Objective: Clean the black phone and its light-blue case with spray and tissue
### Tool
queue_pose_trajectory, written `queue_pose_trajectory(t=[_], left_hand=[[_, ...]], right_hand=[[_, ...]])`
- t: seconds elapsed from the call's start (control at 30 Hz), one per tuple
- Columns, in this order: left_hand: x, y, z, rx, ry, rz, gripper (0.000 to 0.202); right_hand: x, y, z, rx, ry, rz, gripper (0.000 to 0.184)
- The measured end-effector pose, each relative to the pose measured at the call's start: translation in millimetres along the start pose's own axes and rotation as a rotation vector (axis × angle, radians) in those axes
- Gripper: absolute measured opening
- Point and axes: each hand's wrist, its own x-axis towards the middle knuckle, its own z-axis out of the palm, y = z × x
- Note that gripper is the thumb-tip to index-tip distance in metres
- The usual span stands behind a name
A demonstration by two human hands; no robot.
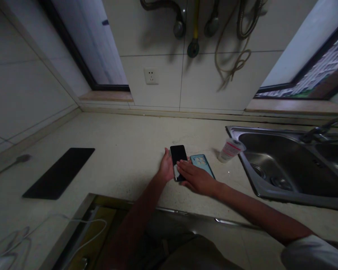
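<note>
A smartphone (178, 153) with a dark screen rests face up in my left hand (166, 165), whose thumb and fingers wrap its left side. My right hand (196, 176) lies across the lower half of the screen, fingers stretched out and flat on the glass. Beside its fingertips a small pale patch shows on the phone; I cannot tell whether it is a thin wipe or a reflection. Just right of the phone, a light blue phone case (199, 160) with camera cut-outs lies on the counter, partly covered by my right hand.
A clear plastic cup (231, 150) with pink print stands near the steel sink (249, 180) on the right. On the counter (124, 150) at left lie a black flat panel (60, 172) and white cables (25, 236). A drawer (94, 228) is pulled out below.
</note>
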Motion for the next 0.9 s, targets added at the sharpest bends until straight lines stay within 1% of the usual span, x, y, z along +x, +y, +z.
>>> queue_pose_trajectory(t=[0.1, 0.23, 0.33, 0.43, 0.53, 0.67, 0.77, 0.9], left_hand=[[-0.7, -0.3, -0.6, -0.005, -0.003, 0.001, 0.078], [-1.2, -1.0, -2.0, -0.008, -0.013, -0.021, 0.079], [-1.9, -1.8, -2.1, -0.003, -0.018, -0.034, 0.079], [-3.4, -2.1, -2.0, 0.006, -0.033, -0.053, 0.08], [-4.7, -1.1, -2.7, 0.001, -0.029, -0.095, 0.083], [-4.5, 0.1, -3.4, -0.008, 0.061, -0.054, 0.08], [-2.3, -1.1, -3.8, -0.011, 0.055, -0.06, 0.079], [0.4, -3.4, -6.4, 0.004, 0.012, -0.076, 0.08]], right_hand=[[-16.6, -17.1, 1.6, 0.005, -0.027, -0.037, 0.061], [-26.2, -24.3, -4.3, 0.041, -0.057, -0.057, 0.06], [-23.6, -26.1, -6.4, 0.051, -0.078, -0.07, 0.061], [-11.6, -25.4, -4.8, 0.049, -0.097, -0.104, 0.064], [8.2, -14.0, -2.6, 0.056, -0.082, -0.127, 0.071], [38.5, 18.1, -3.4, 0.04, -0.052, -0.071, 0.076], [60.1, 39.6, -7.7, 0.006, -0.044, -0.021, 0.072], [82.7, 50.5, -14.7, 0.024, 0.004, 0.012, 0.063]])
